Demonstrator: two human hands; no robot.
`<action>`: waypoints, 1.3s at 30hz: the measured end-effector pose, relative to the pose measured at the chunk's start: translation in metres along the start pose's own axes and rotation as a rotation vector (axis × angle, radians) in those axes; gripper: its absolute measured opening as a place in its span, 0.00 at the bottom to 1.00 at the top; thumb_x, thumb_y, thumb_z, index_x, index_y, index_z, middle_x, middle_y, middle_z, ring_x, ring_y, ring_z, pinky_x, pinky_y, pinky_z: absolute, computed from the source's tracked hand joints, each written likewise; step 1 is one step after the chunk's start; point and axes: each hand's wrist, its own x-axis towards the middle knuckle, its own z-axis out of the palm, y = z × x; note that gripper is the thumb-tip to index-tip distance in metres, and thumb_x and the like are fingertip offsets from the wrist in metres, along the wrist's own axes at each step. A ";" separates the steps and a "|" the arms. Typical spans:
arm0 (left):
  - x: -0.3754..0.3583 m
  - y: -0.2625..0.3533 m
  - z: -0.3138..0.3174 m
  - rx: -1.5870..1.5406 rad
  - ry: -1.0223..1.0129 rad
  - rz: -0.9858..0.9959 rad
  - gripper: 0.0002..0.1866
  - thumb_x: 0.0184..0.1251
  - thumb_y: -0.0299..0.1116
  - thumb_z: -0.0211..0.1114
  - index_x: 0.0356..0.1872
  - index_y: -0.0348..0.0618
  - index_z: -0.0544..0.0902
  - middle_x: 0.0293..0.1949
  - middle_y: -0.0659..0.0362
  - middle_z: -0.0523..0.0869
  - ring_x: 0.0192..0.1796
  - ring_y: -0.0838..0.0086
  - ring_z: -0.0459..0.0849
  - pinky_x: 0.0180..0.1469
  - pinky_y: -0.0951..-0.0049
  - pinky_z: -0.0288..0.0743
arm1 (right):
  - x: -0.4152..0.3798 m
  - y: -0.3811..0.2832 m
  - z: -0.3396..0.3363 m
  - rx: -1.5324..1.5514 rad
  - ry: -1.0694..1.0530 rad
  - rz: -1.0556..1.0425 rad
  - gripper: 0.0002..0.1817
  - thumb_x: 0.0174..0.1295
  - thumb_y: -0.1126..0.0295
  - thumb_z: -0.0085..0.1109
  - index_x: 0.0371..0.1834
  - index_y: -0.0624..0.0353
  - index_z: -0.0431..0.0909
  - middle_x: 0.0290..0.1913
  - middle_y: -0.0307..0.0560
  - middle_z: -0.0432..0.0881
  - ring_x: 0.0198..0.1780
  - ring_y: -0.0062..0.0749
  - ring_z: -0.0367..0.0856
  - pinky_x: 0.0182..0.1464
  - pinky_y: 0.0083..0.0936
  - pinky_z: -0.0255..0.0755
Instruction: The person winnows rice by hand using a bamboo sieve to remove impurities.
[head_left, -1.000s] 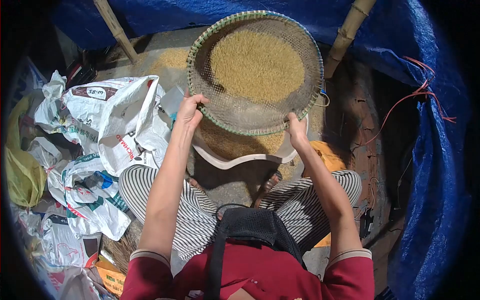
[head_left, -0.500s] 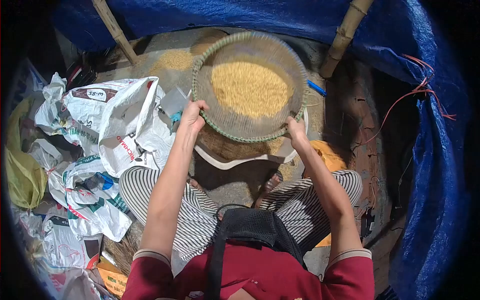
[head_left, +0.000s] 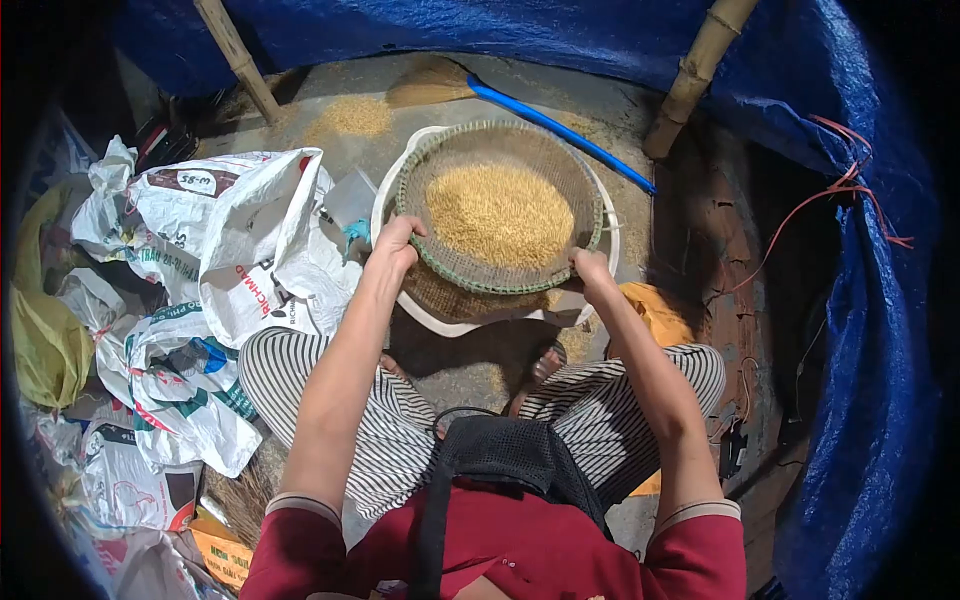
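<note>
A round woven sieve [head_left: 500, 282] with a green-bound rim is held over a white basin [head_left: 455, 326]. My left hand [head_left: 400, 240] grips its rim at the lower left, and my right hand [head_left: 588, 266] grips it at the lower right. Yellow grain [head_left: 500, 215] lies heaped in the middle of the sieve, slightly blurred. Below the sieve, more grain shows inside the basin; the sieve hides much of it.
White printed sacks [head_left: 265, 240] and a yellow-green sack [head_left: 50, 345] lie at the left. A broom with a blue handle [head_left: 560, 130] lies behind the basin. Spilled grain [head_left: 355, 115] is on the floor. Bamboo poles [head_left: 695, 75] stand before a blue tarp [head_left: 850, 400].
Both hands have brought the sieve lower and nearer to me. The grain in it has gathered more compactly, and the broom and the basin's far rim have come into view.
</note>
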 end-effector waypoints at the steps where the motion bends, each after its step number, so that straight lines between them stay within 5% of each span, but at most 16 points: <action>1: -0.010 0.008 0.011 0.003 -0.005 -0.004 0.27 0.32 0.11 0.47 0.43 0.40 0.70 0.37 0.54 0.71 0.40 0.57 0.72 0.44 0.55 0.72 | 0.009 0.001 -0.003 0.009 -0.033 -0.031 0.15 0.50 0.71 0.47 0.38 0.72 0.68 0.33 0.50 0.74 0.31 0.35 0.75 0.32 0.33 0.72; 3: -0.028 0.029 0.033 -0.113 -0.137 0.042 0.33 0.31 0.09 0.48 0.48 0.42 0.68 0.40 0.56 0.71 0.41 0.63 0.71 0.40 0.65 0.72 | 0.016 0.004 -0.006 -0.032 0.065 -0.145 0.16 0.49 0.71 0.47 0.40 0.70 0.67 0.34 0.49 0.73 0.32 0.35 0.75 0.32 0.32 0.71; 8: -0.030 0.042 0.034 -0.132 -0.183 0.171 0.35 0.31 0.08 0.47 0.50 0.44 0.67 0.41 0.56 0.72 0.38 0.64 0.73 0.38 0.68 0.72 | 0.019 0.000 -0.003 0.037 0.157 -0.466 0.19 0.48 0.71 0.47 0.45 0.65 0.66 0.36 0.48 0.73 0.34 0.33 0.73 0.35 0.31 0.71; 12: -0.013 0.015 0.021 -0.097 -0.071 0.032 0.33 0.29 0.10 0.48 0.47 0.41 0.69 0.40 0.56 0.72 0.41 0.64 0.72 0.40 0.67 0.71 | 0.016 -0.003 -0.001 -0.013 0.141 -0.249 0.19 0.49 0.70 0.46 0.44 0.71 0.70 0.39 0.53 0.76 0.40 0.36 0.74 0.43 0.29 0.67; 14: -0.007 0.005 0.011 -0.072 0.021 -0.079 0.32 0.29 0.10 0.48 0.46 0.41 0.69 0.41 0.56 0.72 0.42 0.63 0.71 0.41 0.66 0.70 | -0.006 -0.008 0.000 -0.011 0.021 -0.050 0.15 0.48 0.71 0.47 0.38 0.72 0.69 0.33 0.50 0.73 0.33 0.33 0.74 0.32 0.30 0.71; 16: -0.008 0.001 0.007 0.032 0.129 -0.162 0.26 0.32 0.12 0.49 0.41 0.41 0.71 0.38 0.53 0.73 0.42 0.59 0.73 0.41 0.52 0.72 | 0.023 0.023 -0.002 -0.079 0.053 -0.072 0.14 0.48 0.70 0.48 0.32 0.74 0.71 0.31 0.51 0.74 0.29 0.34 0.74 0.29 0.30 0.70; 18: -0.015 0.007 0.015 0.017 0.177 -0.197 0.28 0.31 0.11 0.48 0.42 0.40 0.70 0.40 0.53 0.73 0.42 0.58 0.73 0.42 0.53 0.72 | 0.034 0.029 -0.005 -0.152 0.066 -0.070 0.14 0.49 0.70 0.48 0.33 0.74 0.71 0.30 0.50 0.74 0.27 0.34 0.74 0.28 0.30 0.69; 21: -0.017 0.015 0.022 -0.076 -0.042 -0.124 0.30 0.32 0.10 0.47 0.46 0.41 0.69 0.41 0.53 0.72 0.43 0.58 0.73 0.43 0.56 0.73 | 0.016 0.007 -0.007 -0.046 0.056 -0.174 0.16 0.47 0.71 0.47 0.37 0.73 0.69 0.29 0.49 0.73 0.27 0.32 0.73 0.29 0.30 0.69; 23: -0.036 0.030 0.042 -0.111 -0.192 0.128 0.32 0.32 0.09 0.46 0.48 0.40 0.67 0.41 0.53 0.73 0.43 0.59 0.73 0.43 0.62 0.73 | 0.045 0.030 -0.009 0.028 0.106 -0.273 0.17 0.47 0.71 0.48 0.39 0.71 0.69 0.30 0.48 0.73 0.28 0.32 0.73 0.29 0.29 0.69; 27: -0.042 0.037 0.040 -0.131 -0.159 0.280 0.32 0.32 0.09 0.46 0.49 0.39 0.67 0.42 0.52 0.73 0.43 0.60 0.74 0.44 0.64 0.73 | 0.033 0.020 -0.003 0.001 0.206 -0.455 0.18 0.48 0.69 0.47 0.43 0.65 0.69 0.31 0.47 0.74 0.31 0.31 0.73 0.32 0.28 0.68; 30: -0.027 0.018 0.017 -0.189 -0.131 0.144 0.30 0.31 0.11 0.48 0.47 0.37 0.68 0.39 0.54 0.73 0.42 0.62 0.72 0.45 0.61 0.69 | -0.002 -0.010 0.002 -0.293 0.308 -0.679 0.17 0.49 0.69 0.47 0.42 0.67 0.69 0.31 0.49 0.75 0.34 0.33 0.74 0.36 0.30 0.68; 31: -0.021 0.006 0.002 -0.224 -0.108 0.019 0.29 0.31 0.11 0.48 0.45 0.36 0.69 0.39 0.54 0.73 0.41 0.62 0.71 0.46 0.61 0.69 | -0.030 -0.026 0.008 -0.258 0.196 -0.571 0.20 0.49 0.68 0.48 0.42 0.74 0.68 0.34 0.61 0.77 0.35 0.42 0.77 0.40 0.31 0.68; 36: 0.032 -0.026 -0.052 -0.274 0.004 -0.221 0.28 0.30 0.12 0.47 0.43 0.35 0.70 0.39 0.52 0.72 0.41 0.62 0.70 0.47 0.62 0.68 | -0.052 -0.025 0.021 -0.482 0.228 -0.744 0.20 0.49 0.69 0.48 0.43 0.72 0.68 0.33 0.67 0.75 0.37 0.45 0.78 0.39 0.33 0.69; 38: 0.016 -0.009 -0.020 -0.149 0.105 -0.136 0.30 0.31 0.13 0.47 0.47 0.36 0.68 0.40 0.54 0.72 0.42 0.64 0.69 0.46 0.65 0.68 | -0.010 -0.012 0.009 -0.360 0.199 -0.792 0.20 0.49 0.68 0.47 0.44 0.73 0.67 0.34 0.68 0.75 0.37 0.46 0.77 0.40 0.34 0.68; 39: 0.002 -0.005 -0.002 -0.091 -0.026 0.114 0.33 0.31 0.13 0.48 0.50 0.36 0.67 0.41 0.56 0.72 0.43 0.66 0.69 0.45 0.71 0.67 | 0.011 0.001 0.003 -0.265 0.182 -0.641 0.19 0.50 0.68 0.46 0.42 0.72 0.68 0.36 0.61 0.76 0.39 0.48 0.76 0.43 0.37 0.68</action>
